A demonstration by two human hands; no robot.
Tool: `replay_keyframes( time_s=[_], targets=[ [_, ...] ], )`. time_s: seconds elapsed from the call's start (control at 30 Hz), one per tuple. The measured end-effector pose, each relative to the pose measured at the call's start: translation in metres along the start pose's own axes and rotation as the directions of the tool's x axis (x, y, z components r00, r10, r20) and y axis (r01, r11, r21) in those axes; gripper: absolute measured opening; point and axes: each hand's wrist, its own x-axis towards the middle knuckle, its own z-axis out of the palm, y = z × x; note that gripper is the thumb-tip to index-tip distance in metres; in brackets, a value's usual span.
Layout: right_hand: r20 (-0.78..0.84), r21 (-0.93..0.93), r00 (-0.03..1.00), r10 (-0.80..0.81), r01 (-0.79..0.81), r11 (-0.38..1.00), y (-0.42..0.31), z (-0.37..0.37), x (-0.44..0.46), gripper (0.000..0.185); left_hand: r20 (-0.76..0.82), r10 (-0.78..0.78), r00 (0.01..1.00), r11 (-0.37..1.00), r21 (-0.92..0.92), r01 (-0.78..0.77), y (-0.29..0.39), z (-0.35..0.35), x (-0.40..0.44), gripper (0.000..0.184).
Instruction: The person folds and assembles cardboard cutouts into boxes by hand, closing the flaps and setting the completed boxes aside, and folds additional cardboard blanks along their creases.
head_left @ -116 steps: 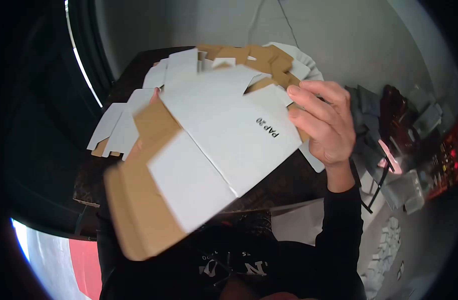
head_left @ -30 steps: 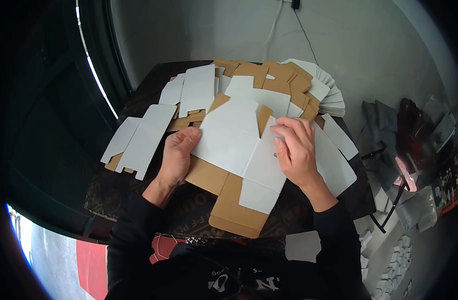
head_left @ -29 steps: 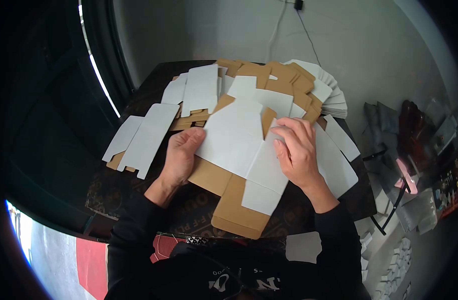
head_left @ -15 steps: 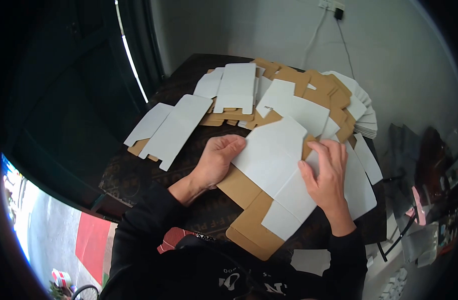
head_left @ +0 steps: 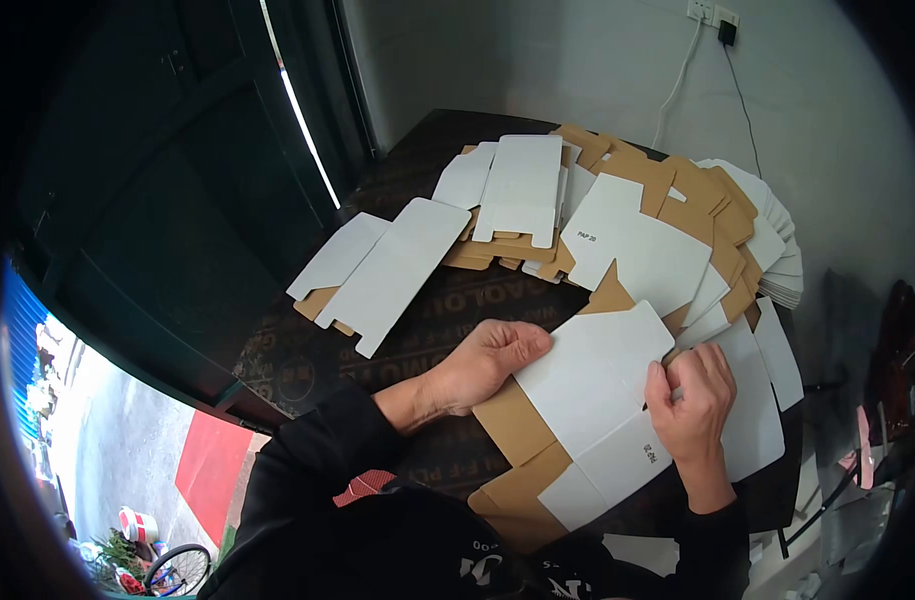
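A partly folded white and brown cardboard sheet (head_left: 599, 380) lies tilted between my hands near the table's front edge. My left hand (head_left: 482, 365) pinches its left edge between thumb and fingers. At the right side my right hand (head_left: 692, 405) has its fingers curled against the sheet's edge, closed on it. Black print shows beside those fingertips. Just beyond is another white sheet (head_left: 642, 245) marked PAP 20, resting on a spread pile of brown and white cardboard (head_left: 692, 200). To the left lie folded white pieces (head_left: 402, 265), with more (head_left: 522, 190) behind them.
The dark table (head_left: 377, 375) has a fanned white stack (head_left: 777, 250) at its back right and white sheets (head_left: 742, 400) along the right edge. A dark door (head_left: 167, 190) stands left. A cable and plug (head_left: 726, 35) hang on the wall; a bicycle wheel (head_left: 177, 572) shows at lower left.
The view has swung left, so the table appears further right. Both hands still hold the sheet; the right fingers have curled in more tightly, and print on the sheet now shows near them.
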Motion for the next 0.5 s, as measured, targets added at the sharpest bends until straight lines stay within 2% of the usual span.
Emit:
replay_keyframes(
  time_s=[0.03, 0.17, 0.37, 0.5],
  targets=[
    [-0.004, 0.006, 1.000, 0.002, -0.002, 1.000, 0.002, 0.000, 0.000, 0.025, -0.004, -0.001, 1.000, 1.000, 0.005, 0.001, -0.001, -0.001, 0.000, 0.017],
    [0.005, -0.008, 1.000, 0.026, -0.026, 1.000, 0.012, -0.002, 0.001, 0.031, 0.331, 0.038, 0.943, 0.999, -0.018, -0.033, -0.006, -0.010, 0.002, 0.013],
    [0.089, 0.032, 0.994, 0.059, -0.062, 0.998, 0.021, -0.008, 0.000, 0.028, 0.403, -0.056, 0.913, 0.998, 0.019, 0.052, 0.011, -0.003, -0.001, 0.019],
    [0.115, 0.061, 0.985, 0.125, -0.133, 0.989, 0.011, -0.013, 0.005, 0.027, 0.256, -0.005, 0.967, 1.000, 0.030, -0.003, 0.008, 0.003, 0.001, 0.027]
  ],
)
